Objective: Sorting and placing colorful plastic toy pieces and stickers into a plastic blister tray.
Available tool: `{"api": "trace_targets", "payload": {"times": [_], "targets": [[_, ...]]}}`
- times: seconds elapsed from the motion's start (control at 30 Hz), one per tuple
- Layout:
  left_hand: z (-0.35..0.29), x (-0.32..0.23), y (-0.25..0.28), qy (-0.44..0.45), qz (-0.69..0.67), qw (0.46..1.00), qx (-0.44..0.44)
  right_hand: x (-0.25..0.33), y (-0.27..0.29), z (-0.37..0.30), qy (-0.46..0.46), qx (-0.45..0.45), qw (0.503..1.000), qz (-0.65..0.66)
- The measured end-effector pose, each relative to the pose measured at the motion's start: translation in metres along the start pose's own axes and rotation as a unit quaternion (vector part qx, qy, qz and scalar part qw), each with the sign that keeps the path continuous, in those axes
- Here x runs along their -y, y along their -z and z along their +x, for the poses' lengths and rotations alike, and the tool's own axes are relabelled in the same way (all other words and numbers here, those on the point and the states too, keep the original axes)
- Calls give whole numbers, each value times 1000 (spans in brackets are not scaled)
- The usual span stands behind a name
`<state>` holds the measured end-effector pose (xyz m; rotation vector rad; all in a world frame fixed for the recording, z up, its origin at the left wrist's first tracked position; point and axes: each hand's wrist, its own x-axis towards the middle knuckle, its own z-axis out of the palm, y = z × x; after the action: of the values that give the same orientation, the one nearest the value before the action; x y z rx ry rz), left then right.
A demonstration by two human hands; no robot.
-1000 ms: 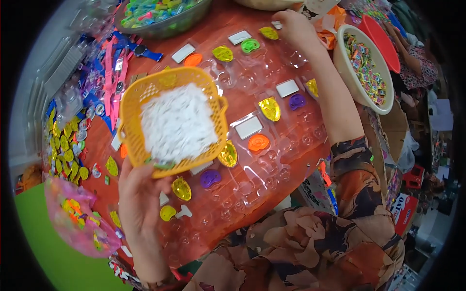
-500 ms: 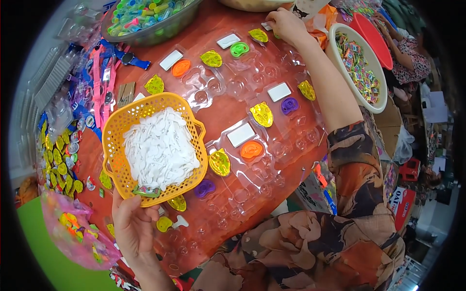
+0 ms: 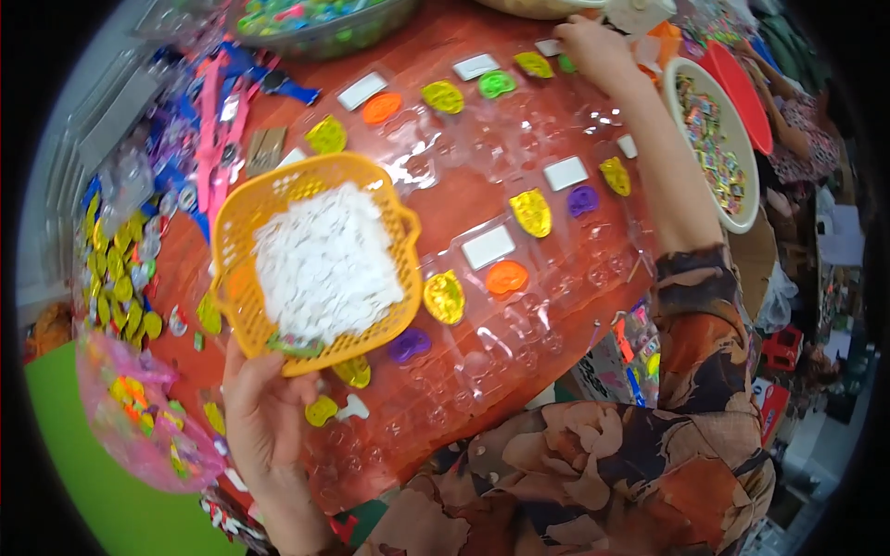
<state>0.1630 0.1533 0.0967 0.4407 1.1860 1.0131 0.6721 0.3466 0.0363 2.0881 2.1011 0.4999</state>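
L hand [image 3: 264, 412] was half-curled, holding near rim of yellow basket [image 3: 287, 190], which was approx. square, w/o clear long axis. Basket was ahead & bit to R of L hand, well apart from R hand [image 3: 598, 54]; L hand was nearer. R hand had fingers bent down by far clear tray [image 3: 567, 100]; if gripping, could not tell. Heap of white pcs [image 3: 329, 264] lay in basket. Smallest: white card [image 3: 548, 47] nr R hand.

White pieces [image 3: 326, 264] blurred, grey basin [image 3: 324, 44] cut off at top
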Motion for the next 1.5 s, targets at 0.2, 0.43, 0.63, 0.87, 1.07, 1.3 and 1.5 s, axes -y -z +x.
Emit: {"api": "trace_targets", "payload": {"times": [0.2, 0.43, 0.63, 0.87, 1.07, 1.3, 1.5], "targets": [[7, 12, -11, 19, -16, 997, 70, 127, 115, -59, 183, -52, 856, 482], [11, 24, -28, -15, -18, 997, 79, 239, 136, -103, 298, -65, 906, 293], [9, 23, -16, -34, -34, 995, 82, 248, 149, -112, 269, -79, 883, 376], [5, 17, 6, -10, -55, 996, 73, 231, 145, -92, 161, 87, 708, 682], [8, 15, 5, -14, -56, 996, 72, 254, 145, -96, 137, 145, 690, 695], [6, 11, 16, -12, -48, 997, 67, 262, 150, -102, 364, -51, 750, 550], [-6, 5, 33, -20, -41, 998, 33, 222, 102, 11, 209, -158, 867, 423]]}}
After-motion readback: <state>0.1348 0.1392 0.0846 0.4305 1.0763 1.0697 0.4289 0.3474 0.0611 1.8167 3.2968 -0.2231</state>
